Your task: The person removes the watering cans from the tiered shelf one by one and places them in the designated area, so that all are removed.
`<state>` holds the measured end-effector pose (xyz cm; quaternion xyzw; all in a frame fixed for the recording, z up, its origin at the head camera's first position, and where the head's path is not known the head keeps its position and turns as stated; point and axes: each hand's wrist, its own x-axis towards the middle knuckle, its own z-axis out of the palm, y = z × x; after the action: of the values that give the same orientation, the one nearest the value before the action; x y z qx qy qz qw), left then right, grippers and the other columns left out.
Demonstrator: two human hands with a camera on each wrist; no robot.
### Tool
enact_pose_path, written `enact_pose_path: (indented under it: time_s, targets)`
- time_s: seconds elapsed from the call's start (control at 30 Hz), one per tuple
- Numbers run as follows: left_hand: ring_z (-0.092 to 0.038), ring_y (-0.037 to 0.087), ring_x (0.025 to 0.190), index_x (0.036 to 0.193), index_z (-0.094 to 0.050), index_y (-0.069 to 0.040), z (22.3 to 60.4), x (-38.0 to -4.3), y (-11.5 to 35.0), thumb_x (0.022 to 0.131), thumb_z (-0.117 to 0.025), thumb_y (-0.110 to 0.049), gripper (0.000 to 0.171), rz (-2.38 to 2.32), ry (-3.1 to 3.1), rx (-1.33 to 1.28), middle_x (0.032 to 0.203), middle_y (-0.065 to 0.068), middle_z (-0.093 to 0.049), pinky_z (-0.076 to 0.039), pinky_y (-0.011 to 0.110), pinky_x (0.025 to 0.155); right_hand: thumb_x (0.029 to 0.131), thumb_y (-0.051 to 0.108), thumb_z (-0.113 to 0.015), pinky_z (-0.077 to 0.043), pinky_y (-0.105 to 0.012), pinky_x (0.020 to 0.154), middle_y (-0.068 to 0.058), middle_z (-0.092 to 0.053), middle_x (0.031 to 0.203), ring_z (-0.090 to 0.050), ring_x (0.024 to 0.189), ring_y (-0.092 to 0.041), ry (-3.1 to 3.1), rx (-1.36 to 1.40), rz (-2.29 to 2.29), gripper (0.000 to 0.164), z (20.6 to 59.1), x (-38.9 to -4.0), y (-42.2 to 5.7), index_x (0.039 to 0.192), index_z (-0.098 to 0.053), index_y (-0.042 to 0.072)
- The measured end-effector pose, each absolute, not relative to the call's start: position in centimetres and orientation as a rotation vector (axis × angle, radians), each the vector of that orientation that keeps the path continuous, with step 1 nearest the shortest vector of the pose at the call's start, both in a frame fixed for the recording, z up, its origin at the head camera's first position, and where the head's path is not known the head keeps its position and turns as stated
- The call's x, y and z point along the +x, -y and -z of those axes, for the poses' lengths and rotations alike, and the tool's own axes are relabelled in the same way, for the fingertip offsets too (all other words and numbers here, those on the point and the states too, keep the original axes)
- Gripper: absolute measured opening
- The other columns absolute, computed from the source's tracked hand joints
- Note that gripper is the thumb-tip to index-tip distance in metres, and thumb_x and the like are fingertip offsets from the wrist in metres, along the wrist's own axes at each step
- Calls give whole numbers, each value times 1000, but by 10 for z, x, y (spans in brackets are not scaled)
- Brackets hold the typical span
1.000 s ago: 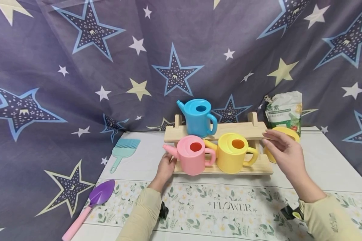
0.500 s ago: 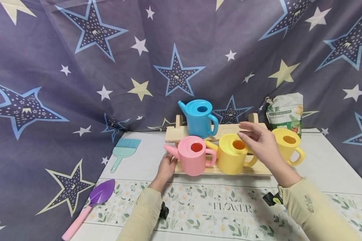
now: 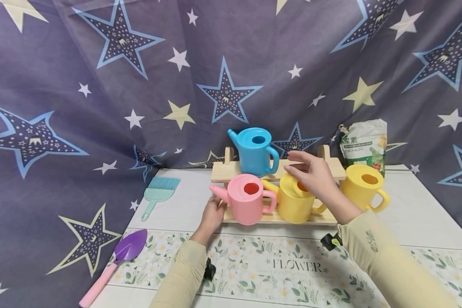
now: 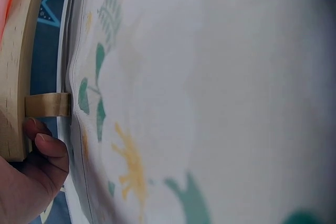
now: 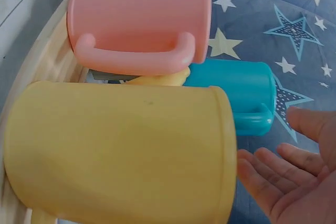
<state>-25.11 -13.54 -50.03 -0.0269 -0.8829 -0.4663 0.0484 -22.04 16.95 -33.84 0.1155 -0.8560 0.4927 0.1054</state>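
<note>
My left hand (image 3: 212, 214) holds the left end of the lower board of a two-tier wooden shelf (image 3: 312, 218), its fingers curled at the board's edge in the left wrist view. Beside it on that board stands a pink watering can (image 3: 246, 205), spout to the left. A yellow watering can (image 3: 294, 207) is to its right. Over this yellow can hovers my right hand (image 3: 313, 173), fingers spread and holding nothing; the hand hides part of the can's top. On the upper board stands a blue watering can (image 3: 254, 152), just left of my right fingertips.
A second yellow watering can (image 3: 362, 188) stands right of the shelf, in front of a white-and-green bag (image 3: 365, 143). At the left lie a teal brush (image 3: 159, 194) and a purple trowel with a pink handle (image 3: 128, 248). A star-patterned cloth (image 3: 215, 34) hangs behind the table.
My right hand has moved left from beside the right-hand yellow can, across to the yellow can on the shelf and toward the blue one. My left hand stays at the shelf's end.
</note>
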Motion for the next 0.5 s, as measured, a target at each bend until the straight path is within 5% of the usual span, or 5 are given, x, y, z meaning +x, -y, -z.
enact_pose_path:
  time_s: [0.5]
  targets:
    - [-48,39,127,139,-52,-1,499,-250,135,99,-53,-12,41,1402,2704,-92,132,21,-53,-38,52,108,92,16,-69,-55,-47,89,-19,-64,123,-65,105,-36,2604,321,-1362,47,338,-237,-150,135,-54,1]
